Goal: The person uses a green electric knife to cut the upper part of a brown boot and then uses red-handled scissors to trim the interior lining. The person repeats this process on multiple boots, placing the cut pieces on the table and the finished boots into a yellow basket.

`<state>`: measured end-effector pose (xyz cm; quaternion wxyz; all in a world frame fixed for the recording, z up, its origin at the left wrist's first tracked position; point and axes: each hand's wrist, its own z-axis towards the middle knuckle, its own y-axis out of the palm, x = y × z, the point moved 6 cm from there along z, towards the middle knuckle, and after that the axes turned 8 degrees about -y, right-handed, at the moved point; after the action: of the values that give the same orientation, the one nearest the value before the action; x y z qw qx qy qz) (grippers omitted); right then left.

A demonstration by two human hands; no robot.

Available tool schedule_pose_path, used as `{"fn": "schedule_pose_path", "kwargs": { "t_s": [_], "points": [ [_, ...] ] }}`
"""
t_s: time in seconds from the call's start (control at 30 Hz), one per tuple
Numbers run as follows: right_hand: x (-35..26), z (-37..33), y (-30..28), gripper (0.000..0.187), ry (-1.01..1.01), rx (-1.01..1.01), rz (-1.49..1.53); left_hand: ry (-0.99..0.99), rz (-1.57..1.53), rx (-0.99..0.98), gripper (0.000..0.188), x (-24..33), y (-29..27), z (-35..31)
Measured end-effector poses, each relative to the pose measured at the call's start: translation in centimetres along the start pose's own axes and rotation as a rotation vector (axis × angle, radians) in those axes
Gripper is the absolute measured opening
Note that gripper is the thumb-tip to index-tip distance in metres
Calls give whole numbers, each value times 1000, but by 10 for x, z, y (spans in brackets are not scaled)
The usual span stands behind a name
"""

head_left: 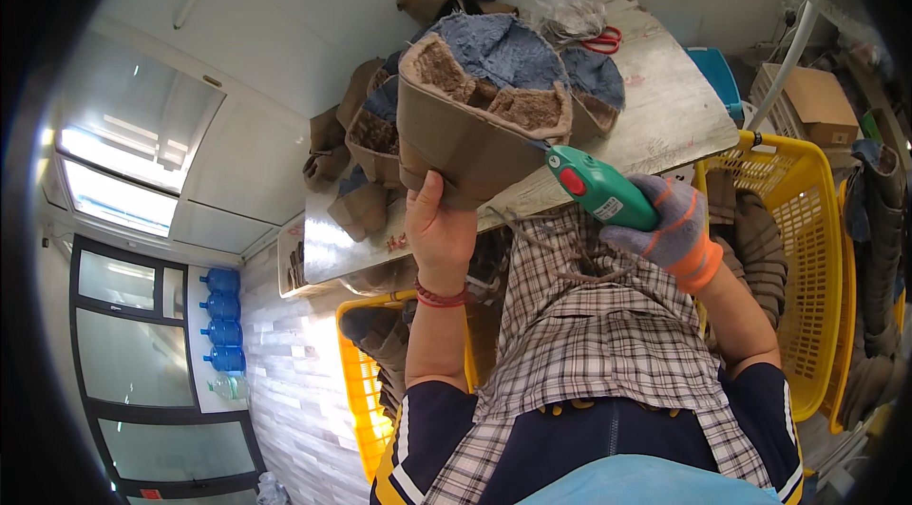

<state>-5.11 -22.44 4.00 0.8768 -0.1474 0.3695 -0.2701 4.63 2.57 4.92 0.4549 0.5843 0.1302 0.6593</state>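
Note:
My bare left hand (444, 237), thumb in front, grips a brown winter hat (465, 139) by its lower part and holds it up over the table. The hat's opening faces up, showing brown plush at the edge and blue-grey fleece lining. In a grey and orange glove, my right hand (670, 228) is wrapped round a green handheld power tool (605, 190) with a red button. The tool's narrow tip meets the right edge of the hat; the exact shape of the tip is hard to make out.
More brown hats (366, 130) are piled on the worn table (655, 77), near red-handled scissors (602, 40) and a clear plastic bag (567, 19). Yellow baskets (815, 220) of brown pieces stand at right and below the table's left part. A fan (807, 20) rises at far right.

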Motion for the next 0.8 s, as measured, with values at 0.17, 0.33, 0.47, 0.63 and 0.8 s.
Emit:
{"fn": "schedule_pose_path", "kwargs": {
  "t_s": [0.17, 0.33, 0.47, 0.63, 0.8],
  "points": [
    [-1, 3, 6, 54, 164, 6, 219, -5, 112, -56, 42, -16, -4, 0],
    [7, 0, 11, 55, 259, 19, 281, 52, 379, -87, 38, -27, -12, -1],
    [9, -1, 10, 55, 369, 69, 364, 124, 882, -18, 31, -31, -23, -5],
    [12, -3, 8, 51, 481, 83, 414, 441, 1586, -114, 26, -27, 5, -3],
    [23, -6, 6, 49, 595, 130, 531, 509, 1829, -313, 32, -43, 6, -10]
  ]
}}
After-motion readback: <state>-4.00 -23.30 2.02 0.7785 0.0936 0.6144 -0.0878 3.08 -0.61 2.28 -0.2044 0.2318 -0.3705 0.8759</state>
